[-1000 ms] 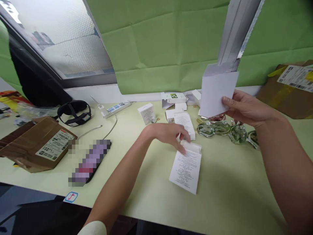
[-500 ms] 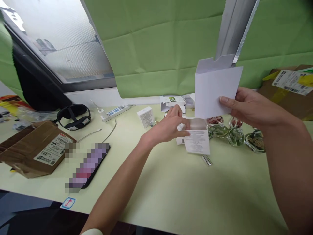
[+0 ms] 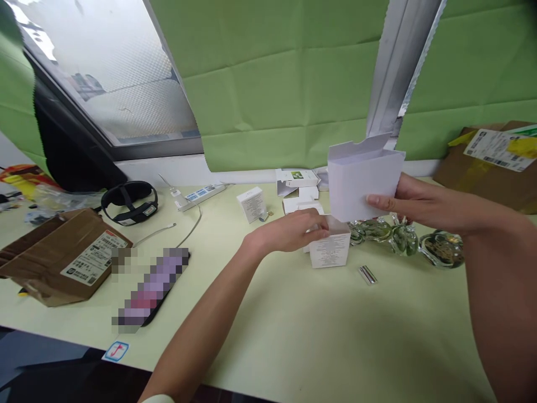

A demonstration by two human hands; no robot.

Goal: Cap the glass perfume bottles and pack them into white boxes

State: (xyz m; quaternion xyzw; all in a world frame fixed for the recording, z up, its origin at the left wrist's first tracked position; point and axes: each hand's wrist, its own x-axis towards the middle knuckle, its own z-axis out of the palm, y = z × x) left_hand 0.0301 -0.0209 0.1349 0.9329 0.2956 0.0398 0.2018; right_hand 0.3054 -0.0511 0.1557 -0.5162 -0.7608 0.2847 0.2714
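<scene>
My right hand (image 3: 413,202) grips a plain white carton (image 3: 363,179) by its right edge, holding it up above the table with its top flap open. My left hand (image 3: 289,230) is closed on the top of a small white box with printed text (image 3: 330,246), which stands on the pale green table (image 3: 293,330). A small silver metal piece (image 3: 368,275) lies on the table just right of that box. Several glass ornaments (image 3: 403,238) sit under my right hand.
More small white boxes (image 3: 251,204) stand near the wall. A brown cardboard parcel (image 3: 62,254), a black strap device (image 3: 129,198), a white power strip (image 3: 200,194) and a blurred dark object (image 3: 149,288) lie to the left. Another cardboard box (image 3: 490,162) sits far right.
My left hand picked the printed flat carton off the table, and it now stands as a box nearer the ornaments. My right hand lowered the white carton. A silver piece is now uncovered.
</scene>
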